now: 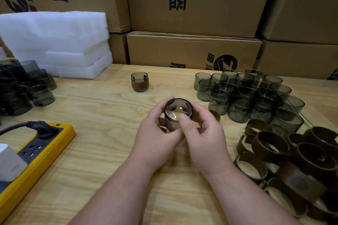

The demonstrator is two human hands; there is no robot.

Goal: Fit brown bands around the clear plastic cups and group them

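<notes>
At the table's middle I hold one smoky clear cup (178, 108) between both hands, its mouth tilted toward me. My left hand (157, 133) grips its left side and my right hand (203, 133) grips its right side, thumb over the near rim. A brown band seems to sit low on this cup, mostly hidden by my fingers. One cup fitted with a brown band (140, 81) stands alone farther back. Several bare cups (250, 95) are stacked at the right. A heap of loose brown bands (285, 157) lies at the near right.
A yellow power strip (36, 150) with a black plug lies at the near left edge. More dark cups (22, 86) pile up at the far left, with white foam sheets (54, 42) behind them. Cardboard boxes (193, 51) wall off the back of the wooden table (102, 115).
</notes>
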